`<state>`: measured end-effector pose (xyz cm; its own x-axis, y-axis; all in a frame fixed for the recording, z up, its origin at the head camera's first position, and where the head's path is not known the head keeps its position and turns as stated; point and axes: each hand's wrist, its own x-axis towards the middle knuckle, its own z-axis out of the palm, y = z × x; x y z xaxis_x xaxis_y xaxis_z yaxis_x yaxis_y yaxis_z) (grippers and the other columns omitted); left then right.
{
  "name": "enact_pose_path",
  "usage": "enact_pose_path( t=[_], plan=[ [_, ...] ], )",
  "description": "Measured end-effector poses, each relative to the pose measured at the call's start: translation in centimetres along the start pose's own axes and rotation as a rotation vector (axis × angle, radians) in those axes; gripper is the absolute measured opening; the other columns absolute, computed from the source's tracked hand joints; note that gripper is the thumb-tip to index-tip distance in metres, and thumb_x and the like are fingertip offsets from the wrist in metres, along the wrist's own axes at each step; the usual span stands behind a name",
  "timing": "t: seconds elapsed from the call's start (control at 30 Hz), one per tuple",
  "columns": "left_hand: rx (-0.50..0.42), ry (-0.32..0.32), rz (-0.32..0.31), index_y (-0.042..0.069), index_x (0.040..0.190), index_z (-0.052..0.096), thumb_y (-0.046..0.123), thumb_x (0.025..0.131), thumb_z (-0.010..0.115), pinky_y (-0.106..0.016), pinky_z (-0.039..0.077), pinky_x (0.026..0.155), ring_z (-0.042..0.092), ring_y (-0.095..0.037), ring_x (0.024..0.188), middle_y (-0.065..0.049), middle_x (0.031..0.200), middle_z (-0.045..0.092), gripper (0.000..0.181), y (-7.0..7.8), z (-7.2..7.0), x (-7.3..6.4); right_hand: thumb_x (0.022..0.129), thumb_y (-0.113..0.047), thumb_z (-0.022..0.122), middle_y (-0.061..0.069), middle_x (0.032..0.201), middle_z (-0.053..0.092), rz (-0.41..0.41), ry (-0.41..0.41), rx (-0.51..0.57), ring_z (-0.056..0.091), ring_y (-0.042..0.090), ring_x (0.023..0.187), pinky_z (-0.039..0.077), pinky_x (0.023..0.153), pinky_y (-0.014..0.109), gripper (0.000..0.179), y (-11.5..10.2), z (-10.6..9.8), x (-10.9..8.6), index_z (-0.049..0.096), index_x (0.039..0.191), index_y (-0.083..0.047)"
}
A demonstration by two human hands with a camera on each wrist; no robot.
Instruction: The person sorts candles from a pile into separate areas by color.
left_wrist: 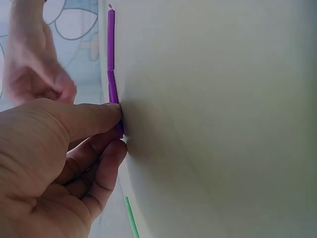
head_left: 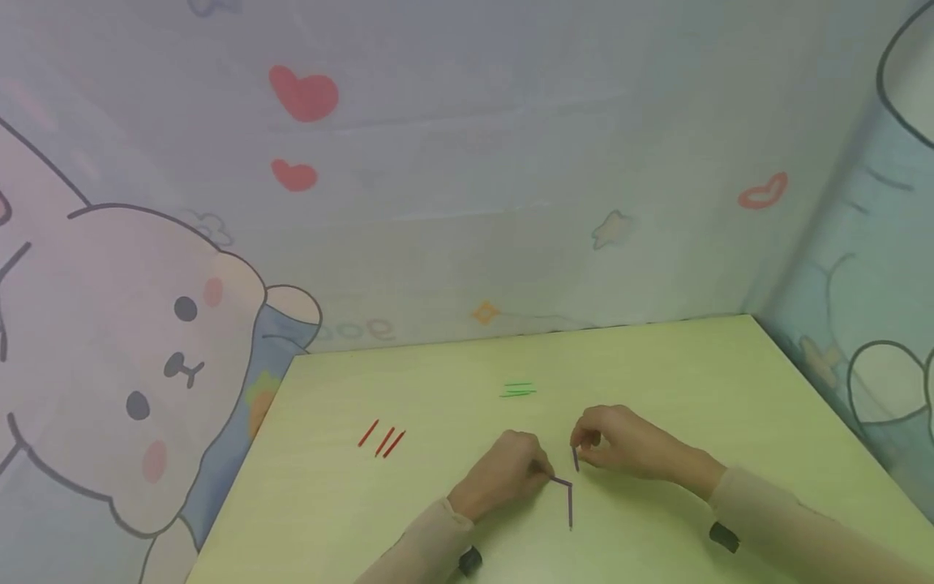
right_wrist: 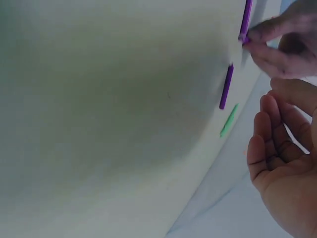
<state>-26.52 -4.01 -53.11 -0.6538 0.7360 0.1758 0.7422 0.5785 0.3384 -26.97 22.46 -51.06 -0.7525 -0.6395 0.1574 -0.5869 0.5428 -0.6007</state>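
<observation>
Nearest me on my head feed are two pale sleeves (head_left: 426,542), each with a dark strap showing at its lower edge. Between them, on the yellow-green table (head_left: 314,519), one purple stick (head_left: 571,509) lies pointing away from me. Its far end meets the right end of a slanted purple stick (head_left: 561,481), so the two make a corner. My left hand (head_left: 503,474) has that slanted one by its left end, thumb and fingertips pinched on it (the left wrist view shows the grip well).

A little farther and to the right is my right hand (head_left: 623,446), fingers loosely bent and gripping nothing. Just left of it lies a third purple stick (head_left: 576,461); from the head its far end seems to touch the fingertips, but the right wrist view puts a gap between them.

Off to the left, well apart from the hands, three red sticks (head_left: 385,442) lie slanted side by side. Farther off, beyond both hands, three green sticks (head_left: 521,392) lie crosswise, close together.

Behind the table's far edge rises a printed backdrop (head_left: 467,162), with red hearts (head_left: 305,95) and, at the left, a long-eared cartoon animal (head_left: 204,381).
</observation>
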Motion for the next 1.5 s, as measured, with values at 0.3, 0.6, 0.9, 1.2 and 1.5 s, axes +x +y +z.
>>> enact_pose_path(
  t=[0.3,0.6,0.9,1.2,1.5],
  plan=[
    [-0.013,-0.028,-0.004,0.011,0.098,0.089,0.006,0.096,0.087,-0.008,0.054,0.087,0.077,-0.005,0.093,0.003,0.096,0.084,0.006,0.0,0.1,0.0,0.093,0.002,0.083,-0.014,0.109,0.073,-0.227,-0.043,0.014,0.067,0.004,0.104,0.061,0.09,0.031,0.03,-0.9,2.6,-2.5,0.083,0.11,-0.023],
    [0.004,-0.028,-0.006,0.014,0.099,0.09,0.007,0.097,0.085,-0.007,0.053,0.086,0.075,-0.003,0.091,0.006,0.094,0.083,0.008,-0.4,0.2,0.0,0.097,-0.003,0.083,-0.012,0.116,0.069,-0.448,-0.038,-0.087,0.063,0.004,0.11,0.058,0.095,0.023,0.025,-1.0,3.9,-3.2,0.085,0.113,-0.023],
    [-0.004,-0.025,-0.011,0.014,0.098,0.09,0.008,0.097,0.086,-0.007,0.052,0.085,0.074,-0.002,0.09,0.006,0.093,0.083,0.007,-0.4,0.2,0.0,0.099,-0.006,0.083,-0.01,0.112,0.071,-0.51,-0.003,-0.154,0.062,0.003,0.108,0.053,0.096,0.015,0.015,-1.0,4.5,-2.7,0.086,0.108,-0.019],
    [0.004,-0.028,-0.006,0.013,0.099,0.089,0.008,0.097,0.085,-0.007,0.052,0.085,0.073,-0.003,0.09,0.006,0.093,0.083,0.007,-0.3,0.1,0.0,0.094,-0.009,0.088,-0.011,0.107,0.068,-0.488,-0.015,-0.216,0.061,0.002,0.104,0.057,0.095,0.02,0.012,-1.3,4.7,-2.4,0.085,0.098,-0.02],
    [0.009,-0.029,-0.002,0.014,0.1,0.09,0.007,0.097,0.085,-0.008,0.052,0.086,0.073,-0.002,0.089,0.006,0.093,0.083,0.009,-0.4,0.2,0.1,0.093,-0.011,0.09,-0.012,0.107,0.068,-0.477,0.006,-0.253,0.059,0.003,0.105,0.058,0.101,0.027,0.013,-1.6,4.7,-2.4,0.085,0.096,-0.022]
  ],
)
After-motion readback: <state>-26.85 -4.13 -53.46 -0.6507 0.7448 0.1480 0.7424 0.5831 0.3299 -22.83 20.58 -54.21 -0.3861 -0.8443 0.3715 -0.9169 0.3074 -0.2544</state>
